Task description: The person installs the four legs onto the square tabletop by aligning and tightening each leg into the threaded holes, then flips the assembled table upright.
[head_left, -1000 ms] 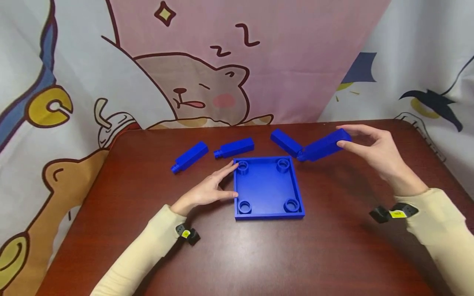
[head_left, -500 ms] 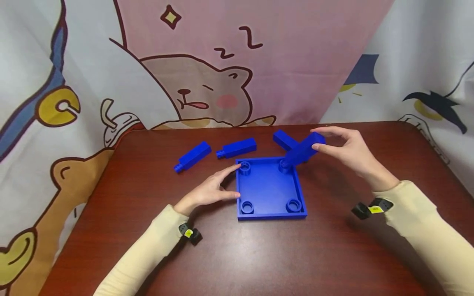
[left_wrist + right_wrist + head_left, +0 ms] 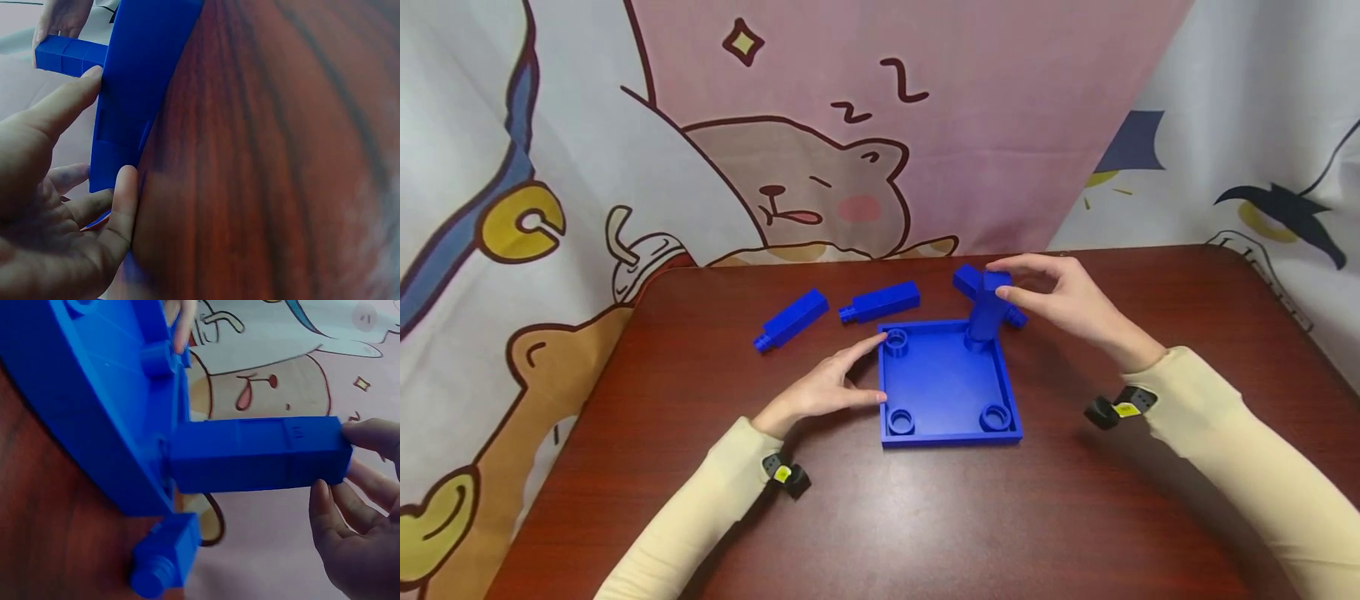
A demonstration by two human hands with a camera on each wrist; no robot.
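Observation:
In the head view my right hand (image 3: 1058, 307) pinches the top of a blue square leg (image 3: 988, 307) between thumb and fingers. The leg stands nearly upright, its lower end at the back right socket of a shallow square blue base (image 3: 940, 379). The right wrist view shows this leg (image 3: 256, 454) meeting the base, with thumb and fingers at its free end. My left hand (image 3: 820, 387) touches the base's left side, thumb on the wall and a fingertip at the back left corner. Ring-shaped sockets (image 3: 996, 417) stand in the base's corners.
Two loose blue legs, the left one (image 3: 792, 320) and the middle one (image 3: 880, 301), lie behind the base on the brown table (image 3: 850, 517). A third (image 3: 966, 280) lies partly hidden behind the held leg. A cartoon-printed cloth (image 3: 1000, 125) hangs beyond the table.
My right hand has brought the leg leftward from beside the base to the back right socket and tilted it from slanted to nearly upright. My left hand has stayed against the base.

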